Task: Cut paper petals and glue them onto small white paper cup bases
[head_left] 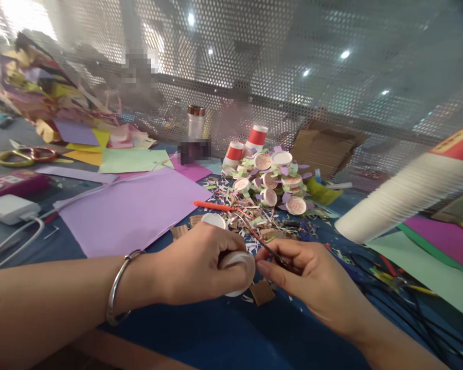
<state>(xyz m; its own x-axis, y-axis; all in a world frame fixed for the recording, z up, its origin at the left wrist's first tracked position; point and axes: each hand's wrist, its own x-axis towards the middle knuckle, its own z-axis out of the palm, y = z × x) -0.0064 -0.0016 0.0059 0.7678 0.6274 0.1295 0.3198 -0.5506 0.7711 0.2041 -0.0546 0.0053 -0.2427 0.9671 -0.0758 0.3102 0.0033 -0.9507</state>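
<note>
My left hand (pixel 200 264) is closed around a small white paper cup bottom (pixel 239 270), held just above the blue table (pixel 224 334). My right hand (pixel 308 280) grips a pair of scissors (pixel 268 249), whose thin blades point up and left beside the white piece. A silver bangle (pixel 119 288) circles my left wrist. A brown cardboard scrap (pixel 262 292) lies on the table under my hands. Another white cup bottom (pixel 213 220) rests just beyond my left hand.
A pile of cut cup pieces and paper scraps (pixel 272 187) sits ahead, with an orange pen (pixel 214 206) beside it. Purple paper (pixel 131 210) lies left, a stack of white cups (pixel 405 198) right, cables (pixel 401 293) near the right edge, a charger (pixel 8 208) far left.
</note>
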